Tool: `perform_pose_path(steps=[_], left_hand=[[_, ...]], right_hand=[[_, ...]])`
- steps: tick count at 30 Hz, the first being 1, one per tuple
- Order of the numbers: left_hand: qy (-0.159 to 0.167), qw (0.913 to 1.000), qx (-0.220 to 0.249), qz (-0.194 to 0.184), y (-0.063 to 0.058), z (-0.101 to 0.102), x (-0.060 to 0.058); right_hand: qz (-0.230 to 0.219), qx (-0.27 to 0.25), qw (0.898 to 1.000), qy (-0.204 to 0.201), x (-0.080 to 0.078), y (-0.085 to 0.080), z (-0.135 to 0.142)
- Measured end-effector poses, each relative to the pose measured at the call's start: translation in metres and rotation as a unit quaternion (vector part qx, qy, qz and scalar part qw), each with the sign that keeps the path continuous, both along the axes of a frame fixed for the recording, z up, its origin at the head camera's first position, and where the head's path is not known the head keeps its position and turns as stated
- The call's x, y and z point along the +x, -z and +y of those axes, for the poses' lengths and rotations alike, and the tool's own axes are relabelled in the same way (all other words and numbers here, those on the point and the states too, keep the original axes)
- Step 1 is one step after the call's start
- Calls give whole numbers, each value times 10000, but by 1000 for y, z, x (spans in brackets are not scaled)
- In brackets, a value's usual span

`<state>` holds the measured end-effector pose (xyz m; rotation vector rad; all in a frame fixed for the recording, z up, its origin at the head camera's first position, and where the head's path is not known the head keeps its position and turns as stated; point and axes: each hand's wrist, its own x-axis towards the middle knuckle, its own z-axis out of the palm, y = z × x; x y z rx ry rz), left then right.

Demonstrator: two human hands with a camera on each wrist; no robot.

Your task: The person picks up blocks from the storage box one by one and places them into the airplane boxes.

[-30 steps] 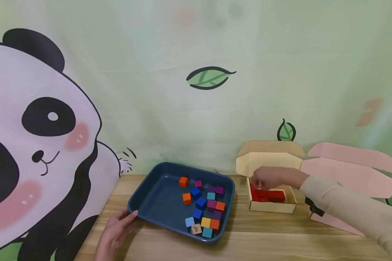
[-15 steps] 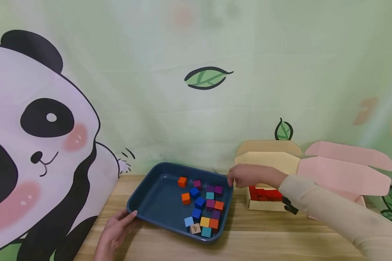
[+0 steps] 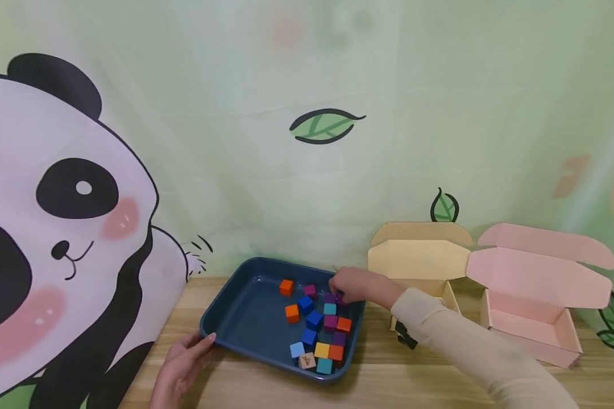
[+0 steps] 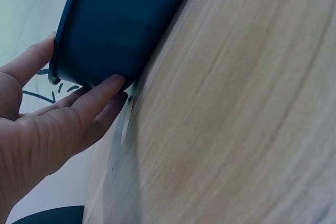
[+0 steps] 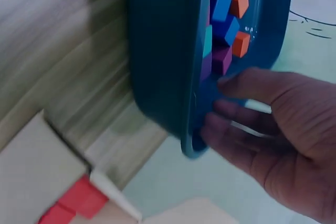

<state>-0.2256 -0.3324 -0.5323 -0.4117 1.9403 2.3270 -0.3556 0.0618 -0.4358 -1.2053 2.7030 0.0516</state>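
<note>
A dark blue tray (image 3: 251, 309) holds several coloured cubes, gathered mostly in its right half. My left hand (image 3: 183, 360) holds the tray's near left corner, with the thumb at the rim and the fingers against the outer wall in the left wrist view. My right hand (image 3: 355, 284) reaches over the tray's far right corner, partly hiding a purple cube (image 3: 340, 300). In the right wrist view its thumb and fingers are spread apart inside the rim, near another purple cube (image 5: 221, 61), with nothing visible between them. A numbered wooden cube (image 3: 307, 360) lies near the front.
Right of the tray stands an open cream box (image 3: 418, 258), partly covered by the right sleeve; red blocks (image 5: 89, 198) show in it in the right wrist view. Beside it is an open pink box (image 3: 532, 346). A panda-print cloth (image 3: 225, 170) hangs behind the wooden table (image 3: 266, 392).
My right hand has moved left from the cream box, over the tray's right rim, to the purple cubes. The left hand has stayed at the tray's corner.
</note>
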Motion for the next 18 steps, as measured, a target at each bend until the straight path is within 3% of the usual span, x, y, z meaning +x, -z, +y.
perform_pose_path(steps=[8,18], left_hand=[[146,9997,-131,-111,-2,4,-5],[207,9988,-221,-389,-2,4,-6]], right_hand=[[495,501,9951,698,5,14,-15],[813,459,9912,941,11,29,-19]])
